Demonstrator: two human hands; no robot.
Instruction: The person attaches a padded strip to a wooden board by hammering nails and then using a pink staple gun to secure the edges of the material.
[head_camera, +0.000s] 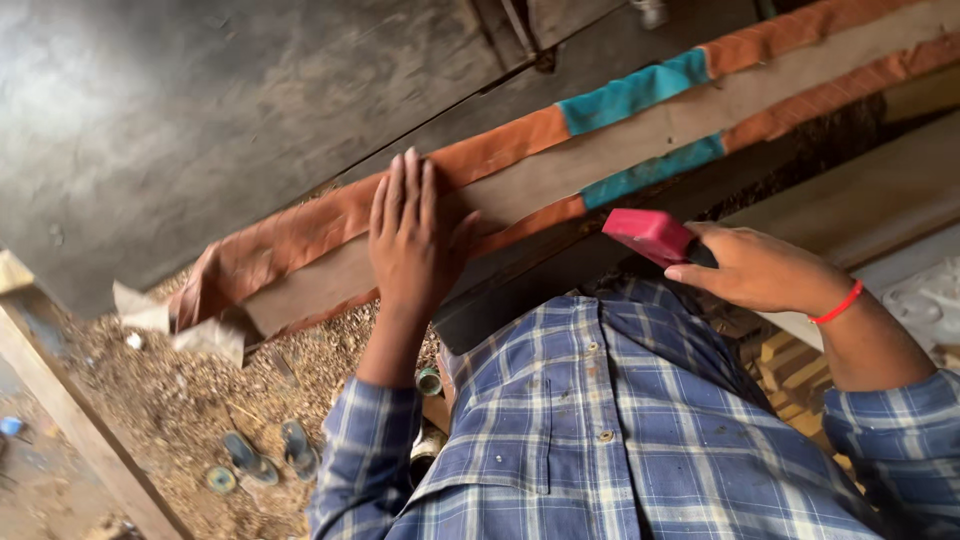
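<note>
So left hand (408, 235) lies flat, fingers spread, on the cloth-edged plank (560, 175); right hand (760, 270) grips a red block (648, 233) at its near edge, blue patches mid-plank, rest orange.

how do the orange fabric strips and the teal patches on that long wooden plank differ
The orange fabric strips run along most of the long wooden plank; the teal fabric patches are short sections partway along it. The left hand lies flat across an orange strip, while the teal patches go untouched. Both kinds line the plank's two long edges.
</note>
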